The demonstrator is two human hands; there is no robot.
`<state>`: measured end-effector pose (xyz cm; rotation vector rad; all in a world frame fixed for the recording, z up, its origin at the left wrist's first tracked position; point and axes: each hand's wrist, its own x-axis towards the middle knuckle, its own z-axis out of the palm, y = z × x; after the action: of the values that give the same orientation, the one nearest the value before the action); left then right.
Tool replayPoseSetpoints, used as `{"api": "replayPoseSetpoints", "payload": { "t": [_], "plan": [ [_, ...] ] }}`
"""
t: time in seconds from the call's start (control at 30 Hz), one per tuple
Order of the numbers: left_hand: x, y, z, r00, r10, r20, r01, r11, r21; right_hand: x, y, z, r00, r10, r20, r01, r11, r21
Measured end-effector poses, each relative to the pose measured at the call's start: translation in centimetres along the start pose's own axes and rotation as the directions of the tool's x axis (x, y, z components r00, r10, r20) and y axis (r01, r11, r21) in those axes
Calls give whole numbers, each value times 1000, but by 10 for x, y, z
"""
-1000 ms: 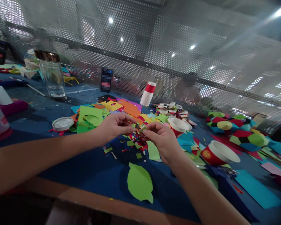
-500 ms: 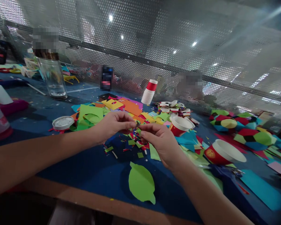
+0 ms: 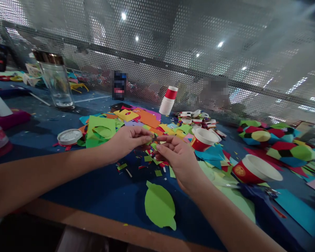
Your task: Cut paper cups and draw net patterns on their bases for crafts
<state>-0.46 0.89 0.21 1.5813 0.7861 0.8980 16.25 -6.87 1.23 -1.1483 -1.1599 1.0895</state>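
My left hand [image 3: 130,140] is closed in a pinch, thumb against fingers, over the paper scraps; what sits between its fingertips is too small to make out. Facing it, my right hand [image 3: 179,158] pinches a tiny green paper scrap [image 3: 153,146], and the fingertips of both hands nearly meet. Below them lies a green lemon-shaped paper cutout [image 3: 160,205], flat near the table's front edge. Small cut paper bits [image 3: 147,159] in green, red and white are scattered under the hands.
Green paper with cut-out holes [image 3: 101,122] and an orange sheet [image 3: 148,118] lie behind. A glass bottle [image 3: 55,84] stands left, stacked paper cups [image 3: 168,100] at the back. Cut paper cups [image 3: 254,168] and a blue glue gun [image 3: 265,206] are on the right.
The view has shifted slightly. Both hands keep their pinches close together, with only small finger movement; the green cutout stays where it lay.
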Motion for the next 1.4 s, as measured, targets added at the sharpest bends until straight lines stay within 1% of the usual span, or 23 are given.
{"api": "replayPoseSetpoints", "payload": {
  "t": [0.17, 0.27, 0.37, 0.5, 0.63, 0.77, 0.83, 0.93, 1.1, 1.27, 1.4],
  "plan": [
    [-2, 1, 1, 999, 37, 10, -38, 996, 81, 2, 3, 2, 999, -4, -33, 5, 999, 36],
    [-4, 2, 1, 996, 86, -1, -85, 981, 174, 4, 5, 3, 999, 0, -41, 2, 999, 54],
    [-5, 4, 0, 988, 155, -14, -144, 946, 292, 3, 5, 4, 999, 5, -38, -3, 998, 67],
    [-6, 3, -1, 980, 199, -2, -181, 898, 402, 0, 1, 5, 999, -7, -44, 11, 995, 96],
    [-7, 3, 0, 971, 239, 22, -221, 854, 471, -1, -2, 7, 998, -23, -62, 32, 989, 142],
    [-8, 5, 2, 958, 286, 29, -261, 822, 506, -1, -3, 8, 993, -45, -110, 65, 980, 187],
    [-9, 6, 2, 953, 301, 25, -270, 813, 516, -1, -3, 8, 993, -41, -111, 61, 980, 189],
    [-10, 8, 2, 949, 313, 20, -278, 810, 516, -1, -2, 9, 997, -7, -75, 19, 986, 164],
    [-9, 7, 1, 953, 302, -1, -263, 832, 488, -1, 4, 10, 999, 41, -36, -37, 992, 118],
    [-9, 6, 1, 969, 247, -20, -218, 886, 410, 0, 8, 9, 998, 19, -57, -15, 998, 68],
    [-10, 6, 3, 987, 163, -15, -153, 950, 271, 0, 9, 8, 995, -28, -91, 31, 999, 32]
  ]
}}
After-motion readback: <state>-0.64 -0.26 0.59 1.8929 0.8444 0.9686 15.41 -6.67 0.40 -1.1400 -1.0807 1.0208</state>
